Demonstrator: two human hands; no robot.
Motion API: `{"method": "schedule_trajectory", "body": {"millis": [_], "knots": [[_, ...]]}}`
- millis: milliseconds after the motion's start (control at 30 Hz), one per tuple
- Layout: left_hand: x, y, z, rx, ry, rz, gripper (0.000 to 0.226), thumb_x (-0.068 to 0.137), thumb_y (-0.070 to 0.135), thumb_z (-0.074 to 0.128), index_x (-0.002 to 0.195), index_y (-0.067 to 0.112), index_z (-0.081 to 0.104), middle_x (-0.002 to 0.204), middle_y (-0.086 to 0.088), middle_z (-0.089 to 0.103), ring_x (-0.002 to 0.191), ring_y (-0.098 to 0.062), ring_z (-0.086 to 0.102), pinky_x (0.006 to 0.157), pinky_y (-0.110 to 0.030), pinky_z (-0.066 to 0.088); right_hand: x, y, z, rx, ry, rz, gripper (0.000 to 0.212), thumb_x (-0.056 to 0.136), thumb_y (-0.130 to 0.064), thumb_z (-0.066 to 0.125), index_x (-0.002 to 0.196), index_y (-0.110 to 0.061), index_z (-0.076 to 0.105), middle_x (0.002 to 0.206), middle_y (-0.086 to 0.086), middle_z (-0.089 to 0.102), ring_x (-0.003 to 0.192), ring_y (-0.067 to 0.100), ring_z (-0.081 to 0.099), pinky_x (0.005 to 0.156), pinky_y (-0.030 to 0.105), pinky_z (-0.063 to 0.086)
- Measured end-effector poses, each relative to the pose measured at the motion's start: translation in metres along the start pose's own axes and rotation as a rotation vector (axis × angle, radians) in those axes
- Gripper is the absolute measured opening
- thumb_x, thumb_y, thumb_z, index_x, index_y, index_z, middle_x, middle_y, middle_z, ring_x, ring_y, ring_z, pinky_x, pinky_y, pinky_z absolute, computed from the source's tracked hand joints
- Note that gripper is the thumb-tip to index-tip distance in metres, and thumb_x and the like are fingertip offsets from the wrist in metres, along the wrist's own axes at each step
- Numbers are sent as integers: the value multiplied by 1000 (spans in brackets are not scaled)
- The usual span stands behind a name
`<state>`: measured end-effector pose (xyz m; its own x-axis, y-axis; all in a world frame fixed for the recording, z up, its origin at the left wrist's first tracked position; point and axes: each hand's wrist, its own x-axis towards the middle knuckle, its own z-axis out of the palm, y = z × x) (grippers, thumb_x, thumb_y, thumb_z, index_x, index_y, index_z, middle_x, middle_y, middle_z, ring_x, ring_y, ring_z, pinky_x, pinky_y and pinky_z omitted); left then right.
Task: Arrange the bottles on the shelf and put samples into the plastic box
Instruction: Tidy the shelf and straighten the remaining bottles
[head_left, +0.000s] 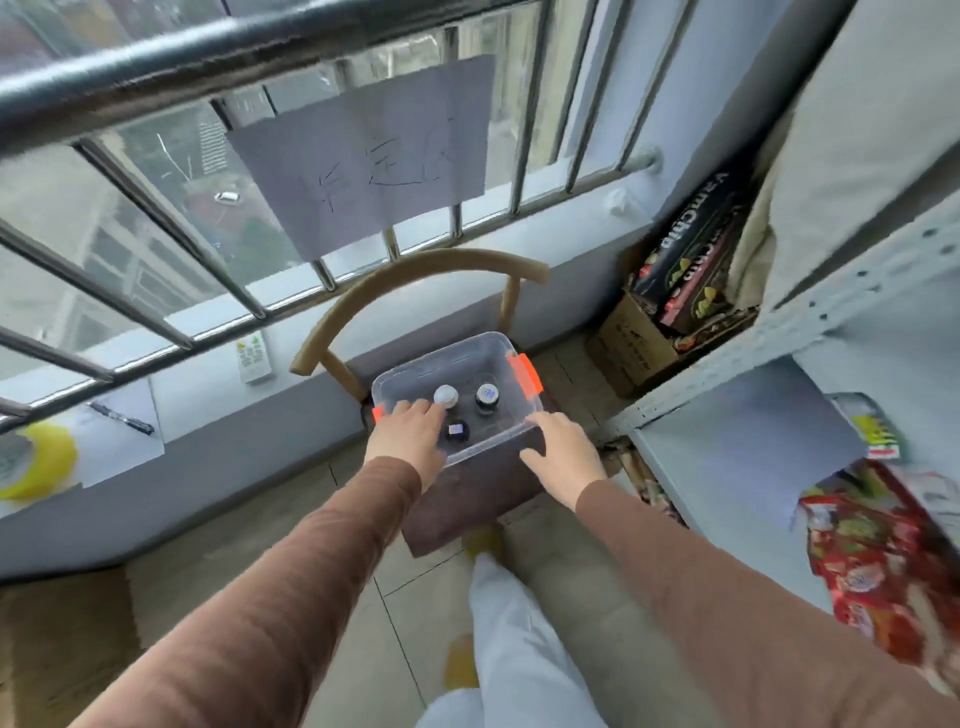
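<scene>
Overhead, window bars (171, 218) crowded the chair (467, 499) bearing the plastic box (498, 444); left hand (410, 436) and right hand (563, 457) hovered spread, holding nothing, beside the shelf (737, 447).

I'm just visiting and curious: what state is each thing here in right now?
Plastic box: lid off, on the chair seat, orange latches.
Three bottles: upright inside the box, capped.
Left hand: open, over the box's near left corner.
Right hand: open, at its near right corner.
Shelf: bare in front.
</scene>
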<state>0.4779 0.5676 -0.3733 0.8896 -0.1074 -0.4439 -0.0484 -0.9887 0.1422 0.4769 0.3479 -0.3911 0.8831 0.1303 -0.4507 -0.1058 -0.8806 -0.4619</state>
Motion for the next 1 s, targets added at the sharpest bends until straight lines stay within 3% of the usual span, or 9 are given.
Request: {"method": "schedule_trajectory", "body": {"millis": [267,433,533,700,1000], "knots": [[-101,128,-7,105,13,298,46,85,37,62,125,19,51,125,-5,52,122,-28,45,94,-40,40,-183,77,-38,-59,287,116,44,90,-30,62,132,-23,53,133,1,56,122,27,47,105,39,41],[-164,236,-4,136,58,539,45,84,33,61,126,20,51,126,-5,53,118,-29,48,95,-42,45,-302,135,-57,-48,433,235,40,88,-29,63,126,-20,56,120,4,59,114,30,49,96,39,43],[-203,305,5,152,105,686,45,85,37,62,127,23,52,126,-2,55,117,-26,49,92,-39,45,-373,173,-63,-8,516,328,40,88,-28,63,127,-20,56,123,5,58,116,29,48,96,40,43],[-276,422,35,188,122,886,54,85,39,64,134,24,48,132,0,52,123,-24,46,98,-39,44,-498,248,-66,32,649,463,43,89,-30,64,130,-20,54,131,3,56,119,27,48,99,39,43],[-431,640,125,214,132,1085,62,83,43,66,138,23,46,140,-1,48,128,-27,43,104,-41,41,-720,409,-69,11,763,609,41,89,-32,63,128,-20,57,131,4,56,121,27,46,100,40,40]]}}
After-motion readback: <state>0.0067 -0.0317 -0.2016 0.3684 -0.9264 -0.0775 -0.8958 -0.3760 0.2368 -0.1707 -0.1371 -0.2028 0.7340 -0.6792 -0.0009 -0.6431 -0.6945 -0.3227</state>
